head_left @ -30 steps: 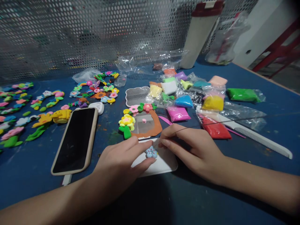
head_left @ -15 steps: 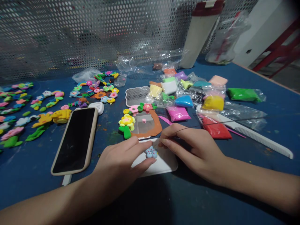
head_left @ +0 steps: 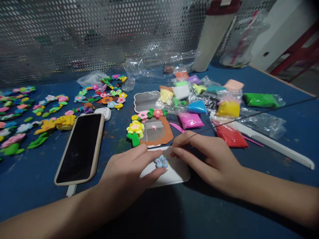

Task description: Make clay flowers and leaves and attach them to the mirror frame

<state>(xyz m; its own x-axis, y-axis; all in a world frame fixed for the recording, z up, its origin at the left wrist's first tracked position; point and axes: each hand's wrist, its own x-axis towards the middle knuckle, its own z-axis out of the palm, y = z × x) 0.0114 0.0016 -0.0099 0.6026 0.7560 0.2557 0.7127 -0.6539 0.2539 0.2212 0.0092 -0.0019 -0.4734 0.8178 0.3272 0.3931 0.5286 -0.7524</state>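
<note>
A light-blue clay flower (head_left: 161, 161) with small reddish marks lies on a white card (head_left: 175, 171). My left hand (head_left: 132, 167) has its thumb and forefinger on either side of the flower, closed about it. Just right of the flower, the thumb and forefinger of my right hand (head_left: 206, 159) are pinched together; what they hold is too small or hidden to name. A thin dark line crosses from near these fingers toward the right edge. Beyond the card lies a mirror frame (head_left: 167, 131) with brown clay, flowers and green leaves round it.
A phone (head_left: 79, 149) with a cable lies at left, near several clay decorations (head_left: 66, 122). Bagged coloured clay (head_left: 190, 120), a white comb (head_left: 281, 147) and a pink clay tool (head_left: 177, 127) are to the right. A tumbler (head_left: 214, 36) stands behind, by a perforated metal panel (head_left: 99, 36).
Both hands keep nearly the same pose around the flower. The thin dark line has swung to a steeper slant at the right, and the whole view has shifted slightly.
</note>
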